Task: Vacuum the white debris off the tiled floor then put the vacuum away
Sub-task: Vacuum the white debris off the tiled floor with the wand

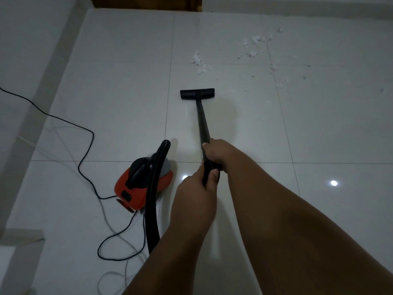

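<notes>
**Nozzle on the tiles, short of the debris**

The black floor nozzle (197,93) lies flat on the glossy white tiled floor (319,135), its wand (201,120) slanting back from it toward the person. The white debris (198,62) lies beyond the nozzle and apart from it. The nearest clump sits just past its far edge, and thinner scraps are scattered farther off and to the right of it.

Behind the nozzle, the right hand (217,154) grips the wand with fingers curled round it. The left hand (195,188), lower down, wraps the ribbed end of the hose (155,188), thumb laid along it.

Back and to the left of the nozzle stands the red canister vacuum (140,188) with its black handle on top, and the hose arches over it. A black power cord (85,135) loops across the tiles left of the nozzle, running to the canister.

Grey grout lines cross the floor, and a bright light reflection (333,183) shows on a tile right of and behind the nozzle. A pale wall (32,50) rises far to the left of it, and a brown wooden edge (144,2) stands well beyond it.
</notes>
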